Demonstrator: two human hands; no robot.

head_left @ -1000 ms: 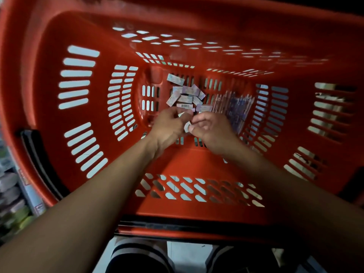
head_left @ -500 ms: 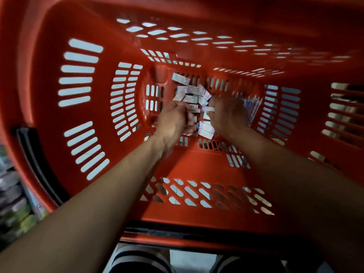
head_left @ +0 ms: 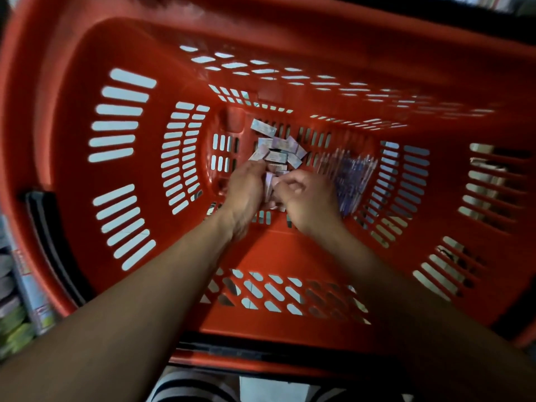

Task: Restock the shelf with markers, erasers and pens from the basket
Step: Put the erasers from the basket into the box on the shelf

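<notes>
Deep in the red basket [head_left: 290, 248], the left hand [head_left: 246, 192] grips a stack of erasers [head_left: 268, 187] while the right hand [head_left: 307, 195] pinches its edge; loose erasers [head_left: 278, 149] lie just beyond, pens [head_left: 351, 181] to the right.

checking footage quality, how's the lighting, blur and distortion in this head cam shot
Head view: dim overall, both forearms dark in the foreground; strong wide-angle bowing of the red basket rim and walls; bright floor shows through the slots; slight motion blur, mostly toward the frame edges; the small erasers and the clear pack of pens are too soft to read labels.
</notes>
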